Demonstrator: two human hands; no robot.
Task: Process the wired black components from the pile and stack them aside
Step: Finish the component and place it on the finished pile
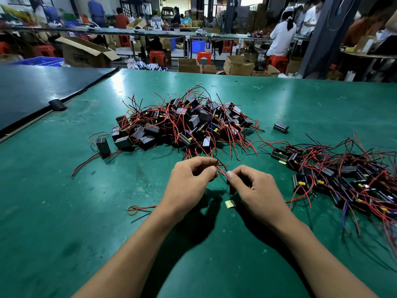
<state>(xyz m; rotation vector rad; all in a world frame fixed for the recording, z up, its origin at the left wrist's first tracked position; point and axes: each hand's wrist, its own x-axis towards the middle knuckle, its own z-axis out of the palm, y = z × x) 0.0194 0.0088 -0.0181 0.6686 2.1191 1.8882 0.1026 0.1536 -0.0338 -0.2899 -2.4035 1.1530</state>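
Left hand [189, 179] and right hand [253, 190] pinch the thin red and black wires [222, 171] between them. The side heap of black blocks [343, 181] lies right, nearer the right hand.

bright overhead light | glare on green table [120, 87] | soft shadows | edges bent, blurred

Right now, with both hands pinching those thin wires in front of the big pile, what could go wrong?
1. The left hand and right hand pinch thin red and black wires right beside loose leads trailing from the central pile; a pull might snag them and drag other pieces along.
2. The heap on the right is already tangled, so another piece laid there may knot in.
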